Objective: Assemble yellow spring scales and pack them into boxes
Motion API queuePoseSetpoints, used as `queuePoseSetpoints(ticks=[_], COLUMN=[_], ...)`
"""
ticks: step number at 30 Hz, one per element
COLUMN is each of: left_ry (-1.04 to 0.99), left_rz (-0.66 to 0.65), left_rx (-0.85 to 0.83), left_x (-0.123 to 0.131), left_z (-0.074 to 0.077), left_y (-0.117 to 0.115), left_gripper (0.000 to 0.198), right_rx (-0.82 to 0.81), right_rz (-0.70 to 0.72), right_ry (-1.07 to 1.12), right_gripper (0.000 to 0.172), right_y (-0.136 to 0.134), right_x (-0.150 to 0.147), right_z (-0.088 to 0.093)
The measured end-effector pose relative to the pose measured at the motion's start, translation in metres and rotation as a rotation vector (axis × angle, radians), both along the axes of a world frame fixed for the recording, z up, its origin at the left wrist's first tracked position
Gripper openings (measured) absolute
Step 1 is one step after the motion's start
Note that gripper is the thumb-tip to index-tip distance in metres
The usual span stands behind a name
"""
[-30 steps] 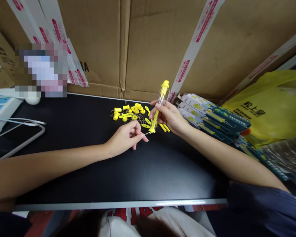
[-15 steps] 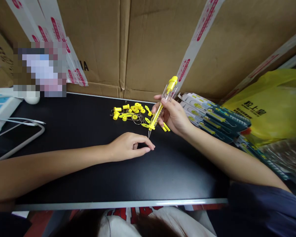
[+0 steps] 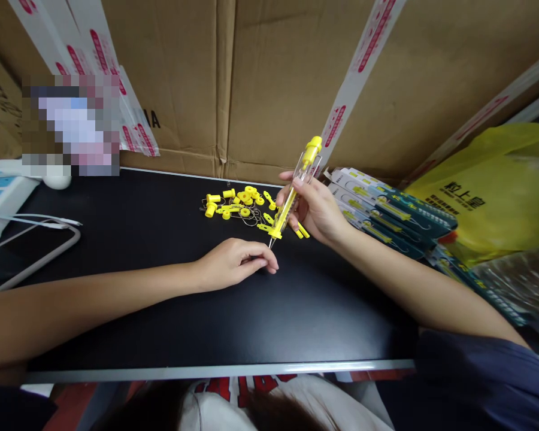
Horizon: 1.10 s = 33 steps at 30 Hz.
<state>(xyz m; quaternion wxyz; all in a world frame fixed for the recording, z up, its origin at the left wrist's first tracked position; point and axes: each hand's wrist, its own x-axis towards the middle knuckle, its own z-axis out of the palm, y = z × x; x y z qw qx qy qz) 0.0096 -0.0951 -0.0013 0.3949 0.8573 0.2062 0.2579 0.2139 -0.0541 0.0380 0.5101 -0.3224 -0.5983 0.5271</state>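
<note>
A spring scale (image 3: 290, 200) with a clear tube and yellow ends slants upward in my right hand (image 3: 320, 211), whose fingers are wrapped round the tube. From its lower yellow end a thin metal hook (image 3: 272, 242) runs down to my left hand (image 3: 240, 263). There my left thumb and fingers are closed at the hook, and its tip is hidden by them. Just behind both hands lies a loose pile of yellow plastic parts (image 3: 246, 195), with metal hooks and springs (image 3: 251, 220) among them.
Printed spring scale boxes (image 3: 390, 206) are stacked at right, beside a yellow plastic bag (image 3: 498, 191). A power strip (image 3: 9, 200) and white cables (image 3: 40, 221) lie at left. Tall cardboard boxes (image 3: 278, 78) stand behind the black table (image 3: 184, 329).
My left hand has shifted slightly up and left, its thumb and fingers drawing closer together at the hook. The right hand and the spring scale stay nearly the same.
</note>
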Motion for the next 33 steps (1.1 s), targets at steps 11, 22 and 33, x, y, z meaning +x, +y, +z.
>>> queuePoseSetpoints(ticks=[11,22,33], left_ry=[-0.034,-0.102,-0.2], left_rz=[0.126,0.153,0.226], left_rx=[-0.056,-0.209,-0.371], left_x=[0.002,0.001,0.003], left_z=[-0.002,-0.002,-0.005], left_y=[-0.001,-0.003,0.002], left_gripper=[0.022,0.006,0.022], right_rx=[-0.018,-0.032,0.006], right_rz=[0.029,0.051,0.034], right_ry=[0.001,-0.008,0.007], right_gripper=[0.036,0.036,0.036], right_y=[-0.007,-0.012,-0.02], right_x=[-0.004,-0.008,-0.011], right_z=[-0.002,-0.007,-0.003])
